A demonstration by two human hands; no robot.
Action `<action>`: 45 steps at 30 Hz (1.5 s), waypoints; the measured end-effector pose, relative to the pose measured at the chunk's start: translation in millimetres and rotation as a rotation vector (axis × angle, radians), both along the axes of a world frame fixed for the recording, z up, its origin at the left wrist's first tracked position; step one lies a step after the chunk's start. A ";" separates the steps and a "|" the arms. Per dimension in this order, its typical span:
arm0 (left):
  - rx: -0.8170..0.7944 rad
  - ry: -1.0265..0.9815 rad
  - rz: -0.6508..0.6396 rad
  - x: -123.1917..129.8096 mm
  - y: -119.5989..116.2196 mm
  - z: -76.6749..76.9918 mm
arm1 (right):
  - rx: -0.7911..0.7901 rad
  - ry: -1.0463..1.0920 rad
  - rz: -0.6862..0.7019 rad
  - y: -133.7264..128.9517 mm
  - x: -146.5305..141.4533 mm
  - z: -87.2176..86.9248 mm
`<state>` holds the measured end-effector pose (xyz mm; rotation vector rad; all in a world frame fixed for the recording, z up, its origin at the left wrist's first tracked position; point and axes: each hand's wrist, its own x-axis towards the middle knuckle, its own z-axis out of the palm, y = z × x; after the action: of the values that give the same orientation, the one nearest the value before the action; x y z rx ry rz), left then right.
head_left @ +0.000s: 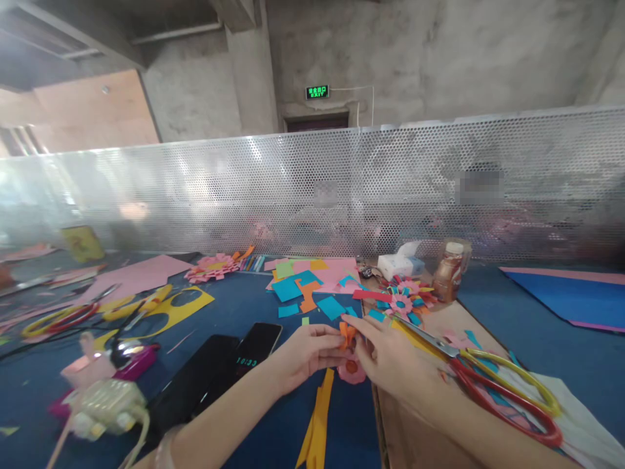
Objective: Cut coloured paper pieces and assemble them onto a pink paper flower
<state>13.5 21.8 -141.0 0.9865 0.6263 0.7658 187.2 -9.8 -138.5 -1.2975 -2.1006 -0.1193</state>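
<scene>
My left hand (pixel 310 355) has its fingers closed on a small folded orange paper piece (pixel 347 335). From the other side, my right hand (pixel 390 355) pinches the same piece, its index finger stretched over the top. Just below the fingertips is a pink paper flower (pixel 352 372) with an orange centre; whether it touches my fingers I cannot tell. Long orange-yellow paper strips (pixel 318 417) lie on the blue table in front of my hands. Scissors (pixel 510 391) with red and yellow handles lie beside my right forearm, blades towards my hand.
Blue paper pieces (pixel 288 290) and pink sheets lie behind my hands. Finished paper flowers (pixel 403 301), a tissue box (pixel 400 264) and a brown bottle (pixel 448 270) stand at the back right. Two phones (pixel 208 374), a power strip (pixel 110 407) and more scissors (pixel 68 318) lie left.
</scene>
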 end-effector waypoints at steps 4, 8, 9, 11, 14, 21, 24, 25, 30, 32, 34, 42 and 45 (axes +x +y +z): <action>0.034 -0.005 0.034 0.9 -0.2 0.3 | -0.367 0.472 0.008 5.8 -1.4 5.3; 0.054 0.006 0.047 2.2 0.0 0.6 | -0.603 0.670 0.092 12.1 -3.8 4.3; 0.060 0.007 0.048 2.5 -0.1 0.8 | -0.616 0.706 0.109 13.2 -4.4 3.0; 0.073 0.007 0.054 3.2 -0.7 1.4 | -0.604 0.751 0.120 14.4 -5.1 0.7; 0.087 0.004 0.061 3.8 -2.2 2.4 | -0.563 0.768 0.105 14.3 -5.4 0.3; 0.114 0.023 0.232 6.0 -4.9 -0.9 | -0.639 1.009 0.039 11.4 -9.0 3.4; 0.146 0.047 0.273 7.5 -6.7 -1.5 | -0.623 1.034 0.072 11.5 -10.7 0.8; 0.159 0.049 0.283 8.0 -7.4 -1.1 | -0.620 1.037 0.087 11.4 -11.0 -0.1; 0.197 0.036 0.310 8.1 -9.2 1.5 | -0.630 1.022 0.100 10.8 -10.5 -2.0; 0.220 0.049 0.308 7.2 -8.7 1.1 | -0.624 1.010 0.110 11.8 -9.5 -3.2; 0.241 0.063 0.305 6.6 -8.2 0.1 | -0.600 0.999 0.134 13.5 -8.2 -5.5; 0.279 0.076 0.295 7.8 -8.4 1.0 | -0.524 0.943 0.114 17.3 -5.0 -12.0; 0.279 0.085 0.300 8.2 -9.2 1.6 | -0.477 0.920 0.129 17.3 -5.4 -12.2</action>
<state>21.7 12.6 -139.4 1.2001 0.7653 1.1028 181.8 7.5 -150.6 -1.1359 -1.4155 0.9113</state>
